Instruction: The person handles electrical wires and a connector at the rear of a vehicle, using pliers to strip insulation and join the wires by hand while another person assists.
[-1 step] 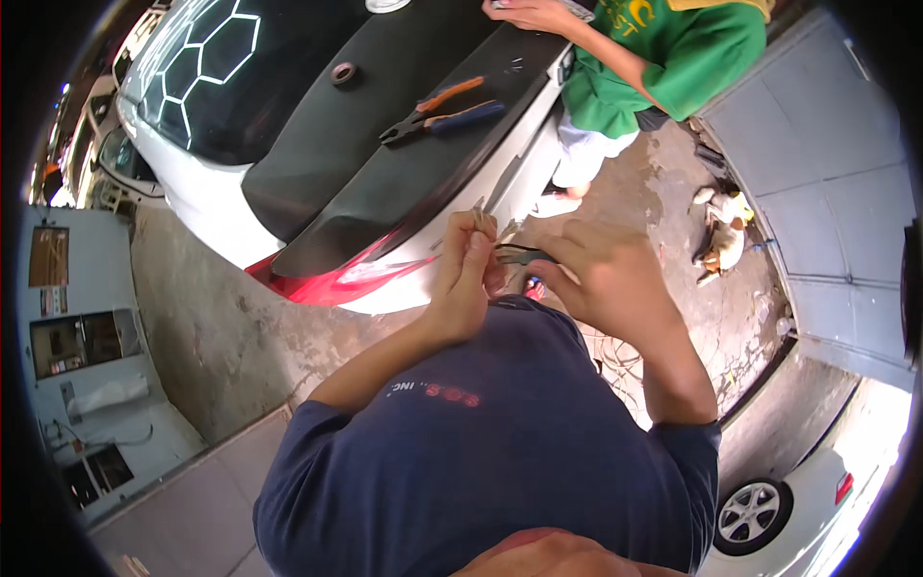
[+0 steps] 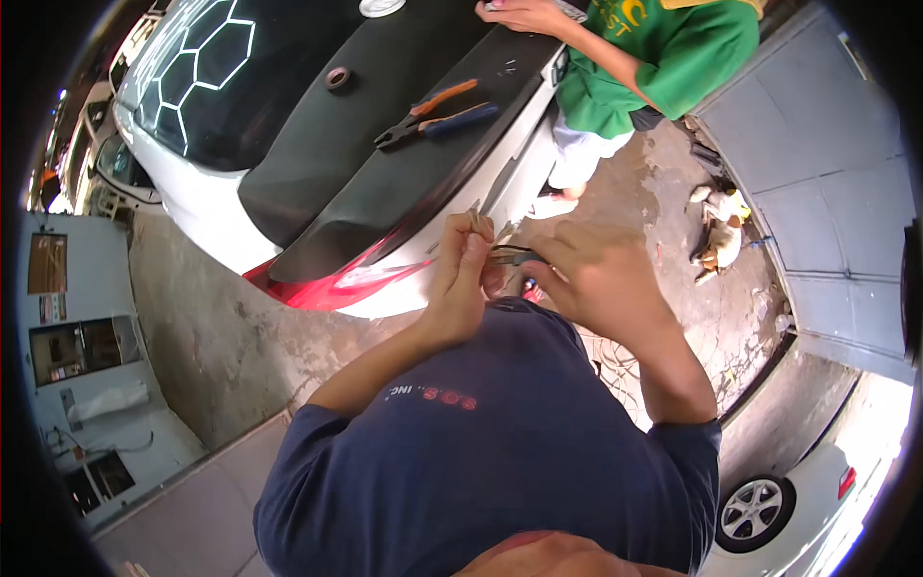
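Note:
In front of my chest my left hand (image 2: 465, 279) is closed, thumb against fingers, on a thin pale piece (image 2: 475, 213) whose tip pokes up above the fingertips; its kind is too small to make out. Close beside it, my right hand (image 2: 598, 274) is wrapped round a small grey pliers-like tool (image 2: 516, 257) with a dark handle. The tool's front points at the left fingers, and whether they touch is hidden. Beyond both hands, pliers (image 2: 433, 115) with orange and blue grips lie on a car's dark rear panel (image 2: 336, 183).
A roll of tape (image 2: 336, 78) lies on the panel of the white car (image 2: 207, 212). At the far right stands a person in a green shirt (image 2: 663, 58), hands over the car. A brown-and-white animal (image 2: 721, 236) lies on the floor by grey metal doors (image 2: 817, 163). Another car's wheel (image 2: 755, 516) shows lower right.
The whole view has shifted very slightly. Both hands keep nearly the same pose and hold.

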### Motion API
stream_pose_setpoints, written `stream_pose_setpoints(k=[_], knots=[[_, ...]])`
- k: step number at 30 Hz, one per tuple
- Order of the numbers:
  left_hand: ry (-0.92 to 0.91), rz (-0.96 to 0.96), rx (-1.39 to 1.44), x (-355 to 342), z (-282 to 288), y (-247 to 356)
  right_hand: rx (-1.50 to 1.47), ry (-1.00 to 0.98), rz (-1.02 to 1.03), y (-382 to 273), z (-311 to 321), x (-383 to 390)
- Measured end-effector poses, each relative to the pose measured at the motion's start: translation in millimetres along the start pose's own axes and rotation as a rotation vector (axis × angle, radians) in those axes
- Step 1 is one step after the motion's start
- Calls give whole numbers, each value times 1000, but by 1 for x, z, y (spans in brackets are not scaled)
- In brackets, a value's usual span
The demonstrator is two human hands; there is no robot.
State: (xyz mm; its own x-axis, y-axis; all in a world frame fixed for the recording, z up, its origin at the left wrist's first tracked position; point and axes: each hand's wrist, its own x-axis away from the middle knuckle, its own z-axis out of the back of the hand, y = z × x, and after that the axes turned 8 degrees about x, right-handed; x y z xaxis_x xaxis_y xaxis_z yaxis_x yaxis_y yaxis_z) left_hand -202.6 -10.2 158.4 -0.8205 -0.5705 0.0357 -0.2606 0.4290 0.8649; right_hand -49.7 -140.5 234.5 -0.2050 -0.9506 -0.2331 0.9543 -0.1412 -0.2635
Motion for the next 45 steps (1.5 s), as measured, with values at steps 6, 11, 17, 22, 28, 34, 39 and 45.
stream_pose_setpoints(k=[6, 11, 17, 22, 28, 34, 39, 45], knots=[[-25, -86, -150, -5, 10, -20, 143, 4, -66, -13, -20, 0], [-36, -160, -326, 0, 1, -11, 157, 167, -58, -18, -36, -1], [0, -314, -543, 1, -6, -11, 151, 205, -221, -14, -44, -5], [51, -373, -758, 0, -9, -22, 126, 272, -290, 2, -59, -3], [-11, -211, -737, 3, -12, -20, 19, 248, -381, 11, -81, 19], [-181, -260, -879, 21, -9, -7, 261, 134, -610, 71, -79, 70], [-148, -278, -708, 31, 20, -8, 81, 76, -874, 134, -41, 117], [-209, -11, -174, 25, 12, -16, -1081, 115, -799, 43, -76, 61]])
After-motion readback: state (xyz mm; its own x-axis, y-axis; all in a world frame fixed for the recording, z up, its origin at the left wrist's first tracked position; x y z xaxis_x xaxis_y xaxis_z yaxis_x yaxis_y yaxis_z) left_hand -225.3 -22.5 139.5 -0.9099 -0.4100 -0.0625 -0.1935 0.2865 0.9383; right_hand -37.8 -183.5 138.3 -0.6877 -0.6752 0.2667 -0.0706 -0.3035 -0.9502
